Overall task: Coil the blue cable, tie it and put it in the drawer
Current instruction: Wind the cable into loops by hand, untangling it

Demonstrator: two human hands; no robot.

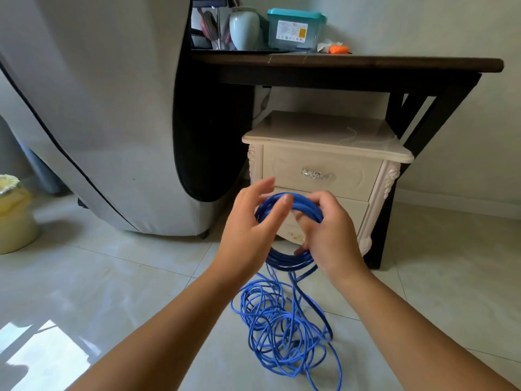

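Observation:
A blue cable [284, 328] lies in a loose tangle on the tiled floor, and part of it is wound into a round coil [303, 206] held upright in the air. My right hand [329, 235] grips the coil's right side, fingers through the loop. My left hand [251, 232] is at the coil's left side, thumb on the top strands and fingers spread. Behind the coil stands a cream nightstand [324, 136] whose upper drawer [318, 165], with a silver handle [317, 174], is closed.
A dark wooden table [352, 64] spans above the nightstand, carrying a vase, a teal-lidded box and an orange item. A large grey covered object [98, 108] fills the left. A yellow container [14, 215] sits at the far left on the floor.

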